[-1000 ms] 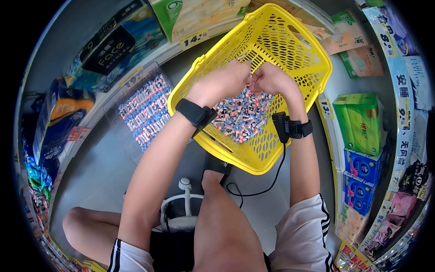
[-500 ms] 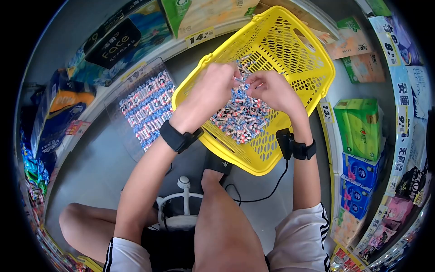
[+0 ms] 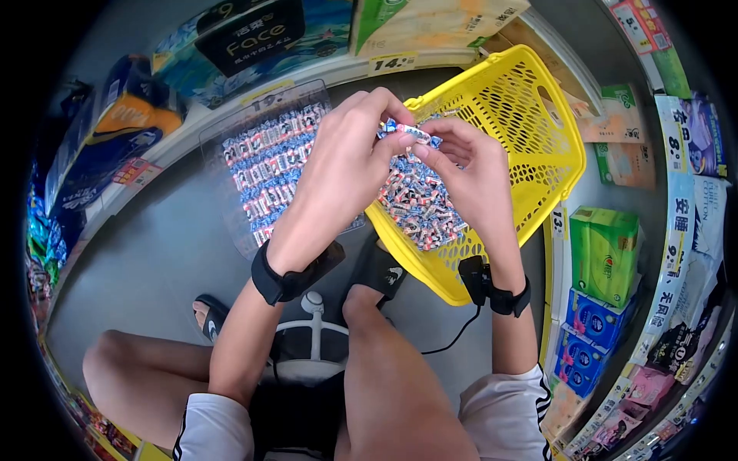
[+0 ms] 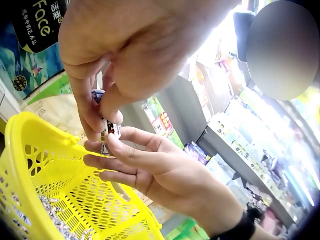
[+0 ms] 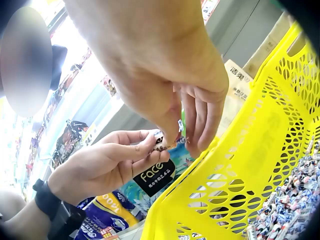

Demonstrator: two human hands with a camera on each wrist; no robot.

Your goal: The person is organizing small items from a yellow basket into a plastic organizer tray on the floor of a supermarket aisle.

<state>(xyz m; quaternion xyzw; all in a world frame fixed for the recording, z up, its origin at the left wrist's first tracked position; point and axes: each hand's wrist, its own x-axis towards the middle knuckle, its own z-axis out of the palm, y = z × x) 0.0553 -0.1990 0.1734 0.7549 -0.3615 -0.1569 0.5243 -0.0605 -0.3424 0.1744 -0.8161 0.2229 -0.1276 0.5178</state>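
Observation:
A twist-wrapped candy (image 3: pixel 417 134) in a white, red and blue wrapper is held up between both hands, over the near left rim of the yellow basket (image 3: pixel 565 154). My left hand (image 3: pixel 338 161) pinches it between thumb and fingers from the left. On its other end are the thumb and fingertips of my right hand (image 3: pixel 473 165). More blue wrapper shows under the left fingers in the left wrist view. Below the hands, a heap of similar candies (image 3: pixel 419 203) fills the basket's near part. Left of the basket, a clear tray (image 3: pixel 211 150) bears candies in neat rows (image 3: pixel 265 173).
Shelves curve around both sides. Tissue packs (image 3: pixel 254 38) stand at the back left, a green pack (image 3: pixel 605 253) and blue packs (image 3: pixel 592 319) at the right. A white stand (image 3: pixel 314 338) and the person's legs are close in front, on the grey floor (image 3: pixel 154 253).
Both hands have risen from inside the basket toward its near left rim, bringing a candy into plain sight. The head view has shifted, so basket and tray appear lower and further right.

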